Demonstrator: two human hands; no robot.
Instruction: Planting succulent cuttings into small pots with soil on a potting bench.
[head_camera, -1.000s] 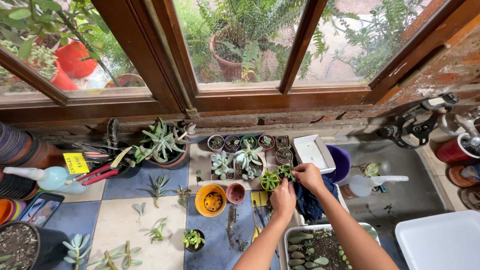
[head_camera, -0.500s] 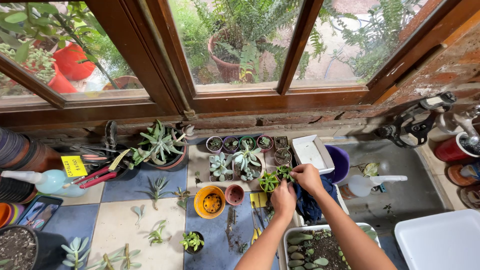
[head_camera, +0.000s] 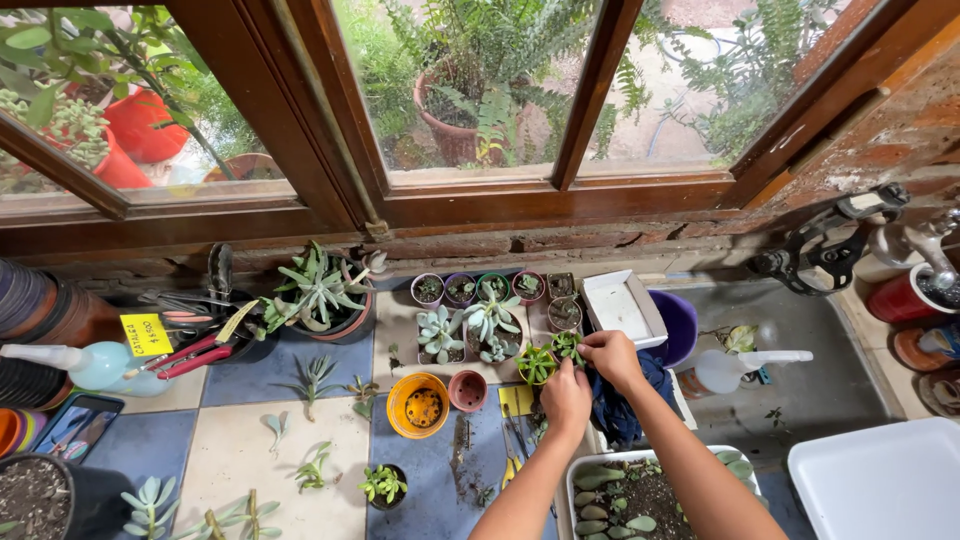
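Observation:
Both my hands work at two small potted green succulents on the tiled counter. My left hand (head_camera: 566, 396) rests against the nearer small succulent pot (head_camera: 534, 365), fingers closed around its side. My right hand (head_camera: 610, 356) pinches the leaves of the second small succulent (head_camera: 566, 345) just beside it. A dark blue cloth (head_camera: 622, 405) lies under my right wrist. A row of tiny pots with seedlings (head_camera: 487, 288) stands behind the two plants, by the wooden window frame.
An orange pot (head_camera: 417, 405) and a small terracotta pot (head_camera: 467, 390) sit left of my hands. A white tray (head_camera: 622, 306), purple bowl (head_camera: 675, 322), spray bottle (head_camera: 735, 368), tray of cuttings (head_camera: 640, 500) and white tub (head_camera: 880, 485) lie right. Red-handled pruners (head_camera: 185, 357) and loose cuttings lie left.
The view has shifted slightly. My hands stay at the two small succulents, with only small finger movement.

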